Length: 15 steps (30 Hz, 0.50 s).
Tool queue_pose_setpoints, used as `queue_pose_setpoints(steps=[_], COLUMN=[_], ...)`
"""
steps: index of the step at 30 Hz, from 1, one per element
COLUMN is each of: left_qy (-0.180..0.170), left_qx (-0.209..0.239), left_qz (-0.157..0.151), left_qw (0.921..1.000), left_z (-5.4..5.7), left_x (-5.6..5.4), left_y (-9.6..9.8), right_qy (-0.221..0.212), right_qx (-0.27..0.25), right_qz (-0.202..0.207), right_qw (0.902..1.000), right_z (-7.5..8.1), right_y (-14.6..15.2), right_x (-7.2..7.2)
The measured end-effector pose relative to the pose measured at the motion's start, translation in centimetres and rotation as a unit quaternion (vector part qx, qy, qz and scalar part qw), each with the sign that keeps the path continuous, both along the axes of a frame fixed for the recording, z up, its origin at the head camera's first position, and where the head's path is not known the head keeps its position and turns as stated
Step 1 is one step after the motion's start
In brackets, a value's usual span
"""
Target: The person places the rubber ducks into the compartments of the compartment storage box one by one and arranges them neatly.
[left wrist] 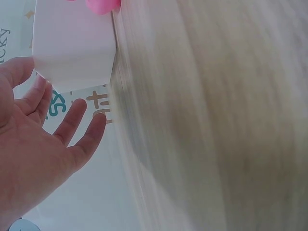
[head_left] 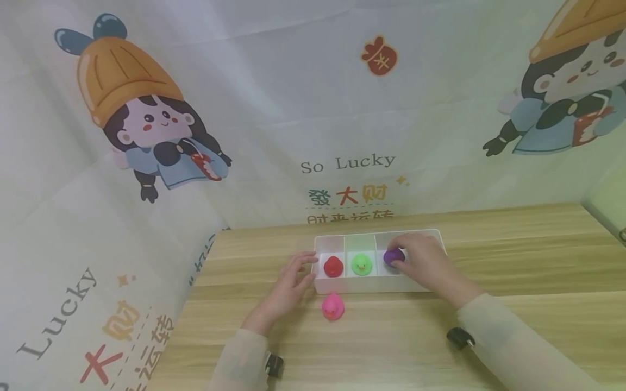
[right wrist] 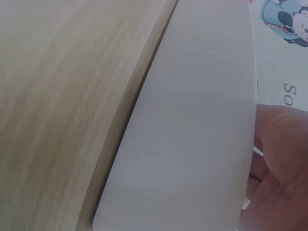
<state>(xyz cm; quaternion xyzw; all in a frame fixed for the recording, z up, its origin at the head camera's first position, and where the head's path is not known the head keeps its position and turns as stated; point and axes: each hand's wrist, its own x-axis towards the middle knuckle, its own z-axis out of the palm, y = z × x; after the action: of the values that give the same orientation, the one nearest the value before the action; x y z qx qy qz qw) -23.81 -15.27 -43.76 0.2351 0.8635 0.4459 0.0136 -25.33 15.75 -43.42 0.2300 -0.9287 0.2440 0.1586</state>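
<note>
A white box [head_left: 371, 285] with three compartments stands on the wooden table. Its left compartment holds a red rubber duck [head_left: 333, 266], the middle one a green rubber duck [head_left: 362, 264]. Inside the right compartment, my right hand [head_left: 424, 259] pinches a round purple toy [head_left: 393, 256], partly covered by the fingers. In the right wrist view the toy is hidden behind the box wall [right wrist: 183, 115]. My left hand [head_left: 289, 285] rests its fingertips against the box's left end, fingers spread and relaxed. In front of the box sits a pink rubber duck [head_left: 333, 307].
Behind the table [head_left: 528, 260] hangs a pale printed cloth [head_left: 274, 103] with cartoon figures and lettering; it also runs along the left side. Each wrist wears a black band clip, the right one [head_left: 459, 338] lying near the tabletop.
</note>
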Motion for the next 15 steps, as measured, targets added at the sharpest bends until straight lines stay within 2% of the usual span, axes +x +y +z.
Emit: queue_pose_setpoints(steps=[3, 4, 11, 15], left_qy=[0.01, 0.013, 0.021, 0.021], left_qx=[0.0, -0.001, -0.003, -0.002], left_qz=[-0.001, 0.001, 0.012, 0.008], left_qw=[0.9999, 0.9999, 0.9997, 0.9998], left_z=[-1.4, -1.5, -1.6, -1.7], left_x=[-0.8, -0.9, -0.9, -1.0], left_y=[-0.3, -0.4, -0.4, -0.4], right_qy=[-0.012, -0.017, -0.056, -0.078], right_qx=[0.013, 0.018, 0.036, 0.045], right_qz=[-0.001, -0.002, -0.001, -0.007], right_qw=[0.9998, 0.9997, 0.9978, 0.9959], right_z=[-0.1, -0.1, 0.0, 0.0], right_y=[0.1, 0.1, -0.3, -0.3], right_x=[-0.2, -0.3, -0.7, -0.9])
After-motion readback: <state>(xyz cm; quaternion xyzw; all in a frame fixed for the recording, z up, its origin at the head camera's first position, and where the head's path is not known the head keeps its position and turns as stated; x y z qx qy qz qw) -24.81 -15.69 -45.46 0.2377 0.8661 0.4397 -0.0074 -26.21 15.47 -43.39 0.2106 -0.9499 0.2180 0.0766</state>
